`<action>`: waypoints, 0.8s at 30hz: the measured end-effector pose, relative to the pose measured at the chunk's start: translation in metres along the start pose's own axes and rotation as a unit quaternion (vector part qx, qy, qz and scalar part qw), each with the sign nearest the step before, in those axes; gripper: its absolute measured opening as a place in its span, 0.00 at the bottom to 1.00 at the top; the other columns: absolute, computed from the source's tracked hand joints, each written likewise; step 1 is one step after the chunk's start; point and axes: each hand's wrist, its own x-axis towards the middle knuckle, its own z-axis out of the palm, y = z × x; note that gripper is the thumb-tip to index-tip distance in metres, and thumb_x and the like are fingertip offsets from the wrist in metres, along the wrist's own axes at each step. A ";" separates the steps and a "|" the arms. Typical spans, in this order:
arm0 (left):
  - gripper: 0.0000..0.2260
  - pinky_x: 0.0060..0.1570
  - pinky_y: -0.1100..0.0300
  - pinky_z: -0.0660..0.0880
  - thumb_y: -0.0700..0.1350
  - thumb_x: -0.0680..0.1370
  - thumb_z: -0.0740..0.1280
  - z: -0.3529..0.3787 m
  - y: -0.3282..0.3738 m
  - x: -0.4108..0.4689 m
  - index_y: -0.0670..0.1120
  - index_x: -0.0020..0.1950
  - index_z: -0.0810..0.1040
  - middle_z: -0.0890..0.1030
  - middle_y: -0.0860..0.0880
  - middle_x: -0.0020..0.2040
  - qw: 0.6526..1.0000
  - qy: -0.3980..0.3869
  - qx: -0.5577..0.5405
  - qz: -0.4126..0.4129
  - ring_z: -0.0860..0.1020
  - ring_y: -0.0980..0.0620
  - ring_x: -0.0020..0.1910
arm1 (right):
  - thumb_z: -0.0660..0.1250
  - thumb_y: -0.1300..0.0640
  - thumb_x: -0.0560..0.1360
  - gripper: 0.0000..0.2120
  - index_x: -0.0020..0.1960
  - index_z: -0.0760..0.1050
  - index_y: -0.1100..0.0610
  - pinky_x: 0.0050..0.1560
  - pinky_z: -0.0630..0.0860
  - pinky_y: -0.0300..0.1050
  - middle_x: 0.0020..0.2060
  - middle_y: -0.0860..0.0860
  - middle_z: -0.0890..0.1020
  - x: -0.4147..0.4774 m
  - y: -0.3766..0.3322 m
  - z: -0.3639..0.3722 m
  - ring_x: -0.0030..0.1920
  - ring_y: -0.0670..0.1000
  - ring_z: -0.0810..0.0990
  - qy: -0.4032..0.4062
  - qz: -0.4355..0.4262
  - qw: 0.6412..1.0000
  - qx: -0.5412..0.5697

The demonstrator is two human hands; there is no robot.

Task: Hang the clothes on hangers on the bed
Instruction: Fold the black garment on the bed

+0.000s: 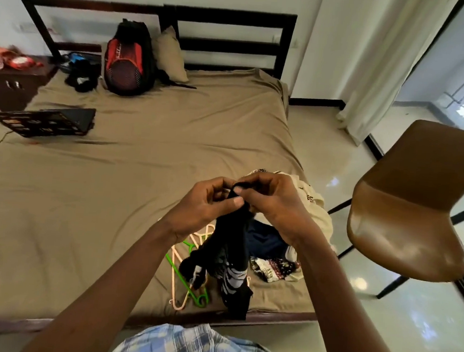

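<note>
Fingers [235,202] of left hand [203,204] and right hand [273,201] pinch garment [228,247] top, length hanging straight down; hangers [184,279] below at bed [114,180] near edge, nearer left hand.

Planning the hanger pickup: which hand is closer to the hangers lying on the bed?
Left. The left hand pinches the black garment right above the hangers; the right hand grips the same garment farther right, over the clothes pile.
</note>
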 end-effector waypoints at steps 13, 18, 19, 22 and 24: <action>0.13 0.40 0.64 0.73 0.49 0.83 0.64 -0.017 0.017 -0.007 0.40 0.45 0.76 0.76 0.50 0.37 0.995 0.096 -0.017 0.012 0.76 0.56 0.38 | 0.82 0.55 0.69 0.16 0.53 0.83 0.57 0.56 0.81 0.60 0.47 0.54 0.86 0.003 0.118 0.011 0.51 0.48 0.85 -0.194 0.119 0.964 -0.137; 0.14 0.35 0.65 0.69 0.43 0.86 0.62 -0.025 0.017 -0.010 0.44 0.40 0.73 0.70 0.52 0.34 0.960 0.262 0.001 0.102 0.69 0.57 0.33 | 0.80 0.46 0.68 0.13 0.38 0.75 0.46 0.38 0.73 0.49 0.32 0.45 0.78 0.013 0.118 0.013 0.34 0.42 0.76 -0.104 0.021 0.963 -0.247; 0.15 0.35 0.64 0.66 0.43 0.85 0.62 -0.031 0.018 -0.009 0.48 0.39 0.73 0.69 0.54 0.34 0.944 0.307 0.010 0.123 0.67 0.58 0.34 | 0.80 0.46 0.69 0.14 0.38 0.75 0.47 0.37 0.73 0.48 0.32 0.45 0.78 0.013 0.116 0.013 0.34 0.43 0.76 -0.103 0.001 0.960 -0.261; 0.16 0.36 0.61 0.60 0.44 0.85 0.63 -0.050 0.030 -0.008 0.52 0.37 0.70 0.65 0.57 0.34 0.892 0.422 0.021 0.162 0.62 0.58 0.35 | 0.78 0.39 0.68 0.16 0.39 0.73 0.46 0.38 0.75 0.48 0.34 0.44 0.79 0.013 0.116 0.011 0.37 0.44 0.78 -0.149 -0.020 0.936 -0.318; 0.15 0.37 0.59 0.59 0.45 0.85 0.63 -0.063 0.040 -0.007 0.52 0.38 0.70 0.64 0.55 0.35 0.861 0.472 0.025 0.187 0.61 0.57 0.36 | 0.74 0.31 0.65 0.22 0.46 0.78 0.46 0.43 0.79 0.51 0.40 0.44 0.82 0.014 0.126 0.003 0.43 0.46 0.81 -0.203 0.039 0.895 -0.394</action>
